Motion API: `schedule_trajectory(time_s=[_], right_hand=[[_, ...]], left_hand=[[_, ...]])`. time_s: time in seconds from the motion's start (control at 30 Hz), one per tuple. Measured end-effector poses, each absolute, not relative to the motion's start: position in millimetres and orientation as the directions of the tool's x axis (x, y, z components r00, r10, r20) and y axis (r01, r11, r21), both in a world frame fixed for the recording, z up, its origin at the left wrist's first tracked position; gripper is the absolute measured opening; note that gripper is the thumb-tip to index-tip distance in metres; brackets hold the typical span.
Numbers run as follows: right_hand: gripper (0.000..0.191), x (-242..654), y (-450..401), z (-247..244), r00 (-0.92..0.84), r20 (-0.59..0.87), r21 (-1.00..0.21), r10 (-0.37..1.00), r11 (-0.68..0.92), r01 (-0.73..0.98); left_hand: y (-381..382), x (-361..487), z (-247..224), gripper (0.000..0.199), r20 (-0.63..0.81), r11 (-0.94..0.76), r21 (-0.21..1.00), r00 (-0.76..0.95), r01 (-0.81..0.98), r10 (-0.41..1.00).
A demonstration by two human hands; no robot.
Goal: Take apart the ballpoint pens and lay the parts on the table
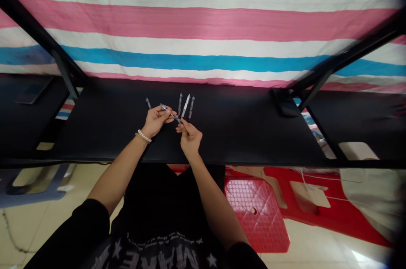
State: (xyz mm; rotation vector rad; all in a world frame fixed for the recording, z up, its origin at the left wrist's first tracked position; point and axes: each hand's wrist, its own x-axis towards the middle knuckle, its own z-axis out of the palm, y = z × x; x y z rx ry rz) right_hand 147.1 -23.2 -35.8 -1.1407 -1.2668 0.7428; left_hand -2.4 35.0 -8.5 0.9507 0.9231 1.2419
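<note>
Fingers (167, 118) of L hand (154, 122) pinch upper end of a slim metal pen (171, 113), held narrow; R hand (189, 137) fingers pinch its lower end, centre frame, above black worktop (241, 129). Just beyond: 1 pen-shaped piece (148, 102) upper left of hands, 3 more (185, 106) upper right, tips up. Bead bracelet (144, 135) on L wrist. Striped tarp (203, 23) along top; red plastic stool (256, 214) lower right.
</note>
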Motion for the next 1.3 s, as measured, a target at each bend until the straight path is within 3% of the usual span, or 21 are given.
schedule_trajectory(time_s=[0.2, 0.37, 0.53, 0.67, 0.77, 0.9, 1.03, 1.2, 1.3], right_hand=[[0.027, 145.9, -25.5, -37.3, 0.212, 0.389, -0.915, 0.896, 0.349, 0.205], [0.036, 146.5, -22.5, -34.8, 0.23, 0.231, -0.972, 0.945, 0.218, 0.084], [0.033, 148.4, -21.6, -32.5, 0.221, 0.275, -0.961, 0.936, 0.266, 0.073], [0.041, 147.8, -20.8, -33.9, 0.204, 0.127, -0.989, 0.971, 0.139, -0.045], [0.036, 147.5, -20.0, -36.3, 0.227, 0.193, -0.977, 0.955, 0.208, -0.044], [0.039, 147.4, -19.6, -36.2, 0.228, 0.106, -0.987, 0.968, 0.129, -0.092], [0.034, 148.0, -19.9, -33.0, 0.25, 0.206, -0.974, 0.946, 0.223, -0.038], [0.04, 147.0, -19.2, -34.5, 0.213, 0.118, -0.983, 0.97, 0.145, -0.116], [0.034, 146.3, -18.1, -37.8, 0.238, 0.176, -0.978, 0.955, 0.198, -0.071]], left_hand=[[35.2, -2.5, -8.7, 0.043, -0.087, 0.106, 0.944, 0.073, -0.314, 0.994], [35.5, -1.8, -7.3, 0.044, -0.075, 0.111, 0.915, 0.109, -0.389, 0.991], [35.6, -1.9, -6.8, 0.046, -0.061, 0.128, 0.904, 0.171, -0.409, 0.983], [36.3, -3.2, -5.7, 0.047, -0.069, 0.124, 0.899, 0.143, -0.42, 0.987], [36.6, -4.3, -4.8, 0.045, -0.077, 0.132, 0.897, 0.146, -0.422, 0.986], [37.0, -4.7, -5.1, 0.043, -0.088, 0.139, 0.897, 0.139, -0.421, 0.986], [37.6, -4.5, -6.5, 0.04, -0.098, 0.147, 0.894, 0.136, -0.424, 0.986], [38.2, -4.2, -7.6, 0.039, -0.1, 0.148, 0.882, 0.131, -0.447, 0.986], [38.1, -4.1, -7.8, 0.037, -0.108, 0.154, 0.881, 0.129, -0.448, 0.986]])
